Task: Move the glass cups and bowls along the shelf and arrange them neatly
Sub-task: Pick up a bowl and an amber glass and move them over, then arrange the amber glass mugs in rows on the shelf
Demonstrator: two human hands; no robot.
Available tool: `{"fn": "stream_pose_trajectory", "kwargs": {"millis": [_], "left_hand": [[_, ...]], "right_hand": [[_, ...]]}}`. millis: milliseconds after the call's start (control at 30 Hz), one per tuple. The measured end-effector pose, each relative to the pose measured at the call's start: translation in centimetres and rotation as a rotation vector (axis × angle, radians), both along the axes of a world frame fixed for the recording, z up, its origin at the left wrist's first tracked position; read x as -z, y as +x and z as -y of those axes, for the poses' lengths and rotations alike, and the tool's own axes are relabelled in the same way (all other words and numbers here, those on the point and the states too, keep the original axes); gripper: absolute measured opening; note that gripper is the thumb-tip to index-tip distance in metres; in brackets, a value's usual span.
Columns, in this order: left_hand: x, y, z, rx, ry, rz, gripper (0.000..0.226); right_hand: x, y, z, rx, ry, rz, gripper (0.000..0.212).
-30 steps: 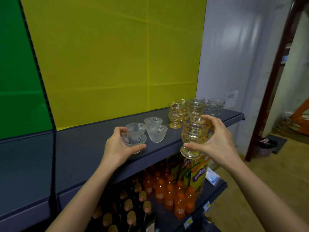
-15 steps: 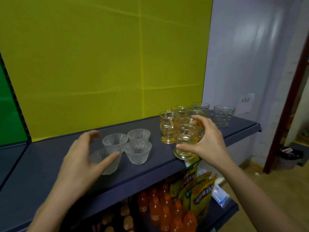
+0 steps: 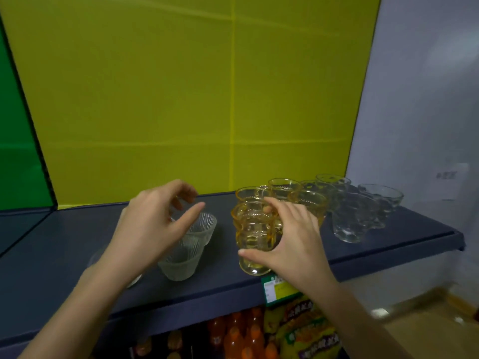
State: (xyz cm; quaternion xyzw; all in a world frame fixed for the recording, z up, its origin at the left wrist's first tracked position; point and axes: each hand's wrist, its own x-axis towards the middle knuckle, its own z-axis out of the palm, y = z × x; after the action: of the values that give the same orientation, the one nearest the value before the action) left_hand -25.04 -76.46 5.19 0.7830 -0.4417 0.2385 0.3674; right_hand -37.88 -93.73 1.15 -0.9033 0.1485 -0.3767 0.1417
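Note:
On the dark shelf (image 3: 51, 255) my right hand (image 3: 293, 242) is shut on an amber glass cup (image 3: 252, 237) that stands upright near the front edge. Behind it stand more amber cups (image 3: 283, 187). To their right is a group of clear glass cups (image 3: 347, 221). My left hand (image 3: 153, 224) hovers open, fingers spread, over the ribbed clear bowls (image 3: 186, 252). One more bowl (image 3: 134, 281) is mostly hidden under my left wrist.
A yellow back panel (image 3: 181, 99) closes the shelf behind, with a green panel (image 3: 15, 151) at the left and a white wall at the right. Below are orange drink bottles (image 3: 233, 335), snack bags (image 3: 305, 327) and a green price tag (image 3: 277, 288) on the shelf edge.
My left hand let go of the ribbed bowl on the shelf and lifted, open. My right hand brought the amber cup down onto the shelf beside the other amber cups. The view moved closer.

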Motion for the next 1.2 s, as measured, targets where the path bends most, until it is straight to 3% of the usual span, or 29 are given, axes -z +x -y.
{"fn": "stream_pose_trajectory", "kwargs": {"millis": [333, 467, 667, 767, 1000, 1200], "left_hand": [[-1.0, -0.1, 5.8, -0.084, 0.061, -0.033, 0.036], [-1.5, 0.2, 8.2, -0.068, 0.107, -0.075, 0.038], [-2.6, 0.2, 11.8, -0.042, 0.289, -0.209, 0.058], [-3.2, 0.6, 13.0, -0.032, 0.394, -0.279, 0.067], [-3.8, 2.4, 14.1, -0.002, 0.517, -0.267, 0.067], [-4.0, 5.2, 14.5, -0.002, 0.54, -0.271, 0.066]], "right_hand": [[0.7, 1.4, 1.6, 0.008, -0.144, -0.1, 0.098], [-0.8, 0.1, 2.8, -0.093, -0.212, -0.09, 0.102], [-7.6, -1.7, 8.5, -0.234, -0.21, -0.138, 0.067], [-9.4, 0.7, 12.0, -0.232, -0.237, -0.304, 0.056], [-9.8, 5.6, 15.0, -0.252, -0.229, -0.751, 0.07], [-9.9, 6.8, 14.9, -0.139, -0.285, -0.726, 0.086]]}}
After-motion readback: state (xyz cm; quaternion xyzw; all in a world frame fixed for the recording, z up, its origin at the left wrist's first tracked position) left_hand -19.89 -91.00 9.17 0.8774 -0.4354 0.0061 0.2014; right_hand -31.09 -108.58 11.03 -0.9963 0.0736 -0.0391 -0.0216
